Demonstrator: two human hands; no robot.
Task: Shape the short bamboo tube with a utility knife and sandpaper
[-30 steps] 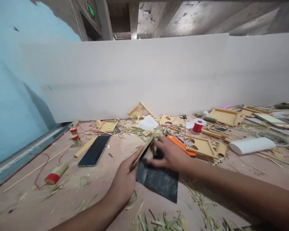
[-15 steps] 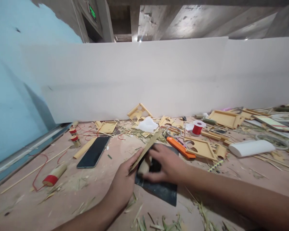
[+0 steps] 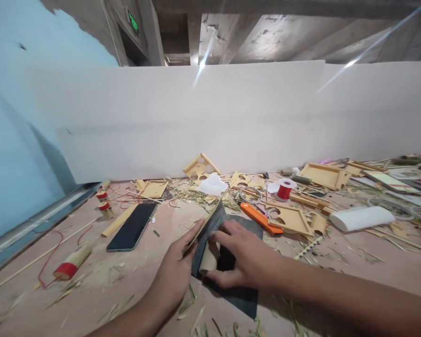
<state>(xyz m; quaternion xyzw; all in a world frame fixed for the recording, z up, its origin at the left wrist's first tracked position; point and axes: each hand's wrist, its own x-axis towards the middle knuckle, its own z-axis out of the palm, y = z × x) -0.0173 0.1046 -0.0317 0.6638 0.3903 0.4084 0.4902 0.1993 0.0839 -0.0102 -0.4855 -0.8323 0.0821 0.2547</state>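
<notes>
A dark sheet of sandpaper (image 3: 241, 300) lies bent on the tabletop, its left side lifted so that the tan backing shows. My left hand (image 3: 179, 260) pinches that raised flap between thumb and fingers. Inside the fold, my right hand (image 3: 247, 256) grips a short pale bamboo tube (image 3: 209, 258), fingers at its far end and thumb at its near end. The tube rests against the dark face of the sheet. An orange utility knife (image 3: 261, 218) lies just beyond my right hand.
A black phone (image 3: 132, 227) and a red-banded bamboo tube (image 3: 73, 262) with red string lie left. Behind are yellow wooden frames (image 3: 291, 220), a red thread spool (image 3: 284, 191) and crumpled white material (image 3: 212, 184). A white roll (image 3: 362, 218) lies right. A white panel (image 3: 196, 117) stands behind.
The raised sandpaper flap has tilted leftward, exposing more of its dark inner face. My right hand and the bamboo tube have shifted slightly down in view. The camera view has also moved a little.
</notes>
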